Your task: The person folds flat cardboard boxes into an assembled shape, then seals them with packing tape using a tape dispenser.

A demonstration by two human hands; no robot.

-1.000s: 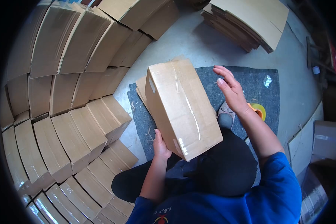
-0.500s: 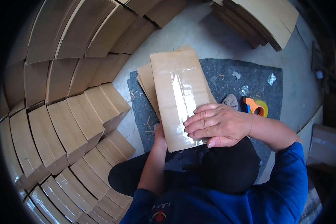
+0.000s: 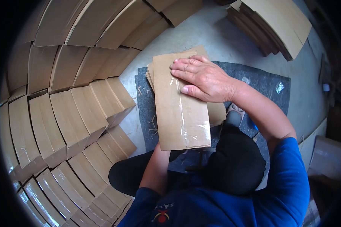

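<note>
A cardboard box point(image 3: 170, 121) with clear tape point(image 3: 195, 132) along its upper face lies in front of me, its long side pointing away. My right hand point(image 3: 204, 79) rests flat on the far part of this face, fingers stretched out over the tape line. Under the near left corner, my left hand point(image 3: 163, 146) goes beneath the box; its fingers are hidden. More cardboard pieces point(image 3: 149, 75) show below the box on the left, and another part point(image 3: 217, 114) sticks out on the right.
Stacked cardboard boxes point(image 3: 64, 109) form a wall on the left. A pile of cardboard point(image 3: 280, 22) stands at the far right. Scraps of clear tape point(image 3: 279, 87) lie on a dark mat point(image 3: 269, 81). My right arm mostly hides the tape dispenser; a blue bit point(image 3: 255, 126) shows.
My right hand has slid from the near end of the box to its far end, along the tape. The orange tape dispenser has become covered by my right arm.
</note>
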